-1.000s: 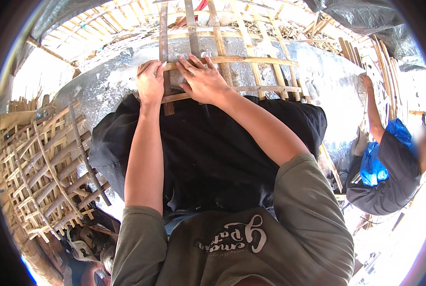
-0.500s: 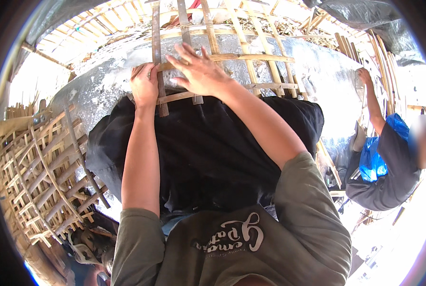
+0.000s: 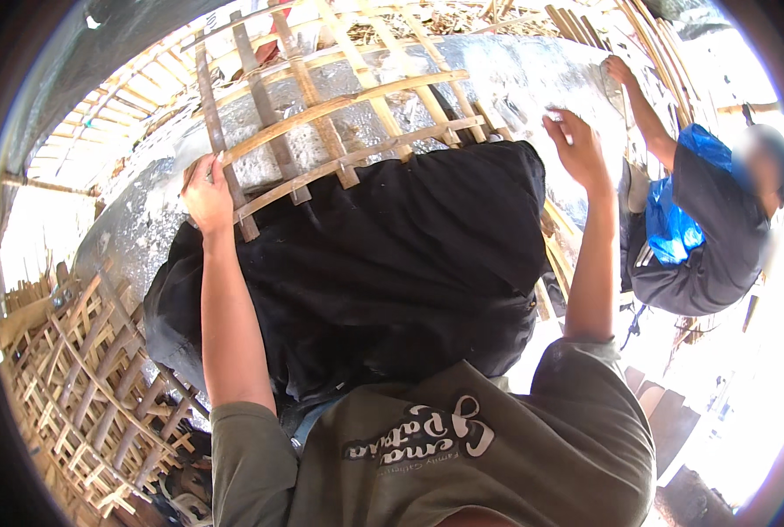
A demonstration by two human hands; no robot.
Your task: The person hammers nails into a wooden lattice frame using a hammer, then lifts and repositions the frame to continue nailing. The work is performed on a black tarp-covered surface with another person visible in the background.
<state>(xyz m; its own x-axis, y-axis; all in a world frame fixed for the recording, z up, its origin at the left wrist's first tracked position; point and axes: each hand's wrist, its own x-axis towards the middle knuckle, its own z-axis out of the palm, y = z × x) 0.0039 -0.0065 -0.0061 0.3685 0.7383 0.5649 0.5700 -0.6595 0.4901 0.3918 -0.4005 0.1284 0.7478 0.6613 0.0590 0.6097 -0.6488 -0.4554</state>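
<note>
A bamboo lattice panel (image 3: 332, 138) of flat crossed slats lies over the black cloth (image 3: 392, 263) on my lap and a grey sheet-like surface beyond. My left hand (image 3: 208, 198) is closed around the panel's left edge, where a long crosspiece meets a dark upright slat. Off the panel's right end, my right hand (image 3: 582, 151) is raised with fingers loosely bent and apart. Nothing shows in it. It is near the right corner of the black cloth and does not touch the panel.
Several woven bamboo lattices (image 3: 93, 395) are stacked at the left. To the right sits another person (image 3: 712, 220) in dark clothes with a blue plastic bag (image 3: 670, 230), one arm reaching up. Bamboo poles (image 3: 658, 57) lean behind that person. Loose slats (image 3: 561, 250) lie beside my lap.
My right hand has swung from beside the left hand to beyond the panel's right end, its spread fingers now bent. The view has shifted, and the panel appears more tilted.
</note>
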